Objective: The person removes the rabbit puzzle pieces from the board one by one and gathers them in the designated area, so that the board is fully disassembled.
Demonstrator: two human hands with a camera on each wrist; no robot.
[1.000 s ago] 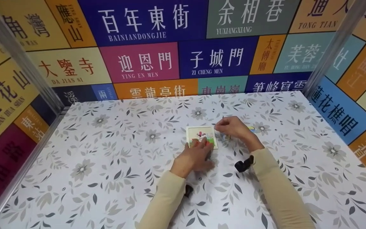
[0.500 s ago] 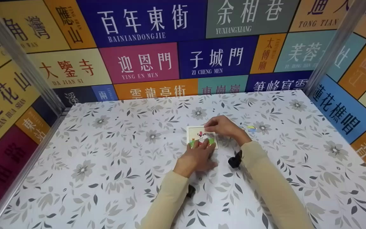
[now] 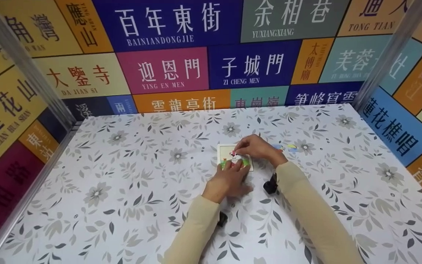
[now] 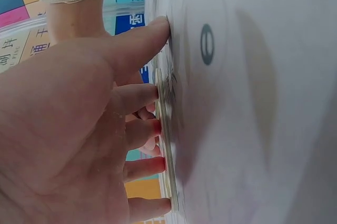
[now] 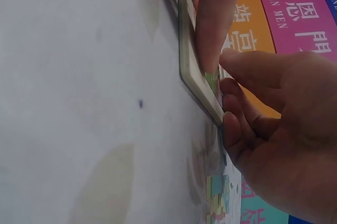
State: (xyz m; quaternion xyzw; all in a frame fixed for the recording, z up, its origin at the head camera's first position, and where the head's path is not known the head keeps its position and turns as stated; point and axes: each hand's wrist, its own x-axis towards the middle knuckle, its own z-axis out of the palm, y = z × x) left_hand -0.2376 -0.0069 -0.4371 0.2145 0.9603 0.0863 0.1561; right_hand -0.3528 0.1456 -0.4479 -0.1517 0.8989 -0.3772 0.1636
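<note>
A small square jigsaw puzzle [image 3: 218,156] with a pale frame lies on the table, showing a cartoon figure over green and red. My left hand [image 3: 227,180] rests its spread, straight fingers on the near part of it; in the left wrist view, fingertips meet the board's edge [image 4: 169,166]. At the upper right of the puzzle, my right hand [image 3: 258,147] has thumb and index finger pinched together on what seems a puzzle piece, hidden by the fingertips. Its other fingers curl beside the board's corner [image 5: 196,83] in the right wrist view.
Loose puzzle pieces [image 3: 292,147] in yellow and blue lie right of the right hand; several loose pieces [image 5: 216,195] appear low in the right wrist view. The floral tablecloth [image 3: 130,183] spreads around, with sign-covered walls [image 3: 170,69] behind and at both sides.
My right hand has moved left from beside the puzzle to over its upper right part, uncovering loose pieces behind it. My left hand stays on the near part of the board.
</note>
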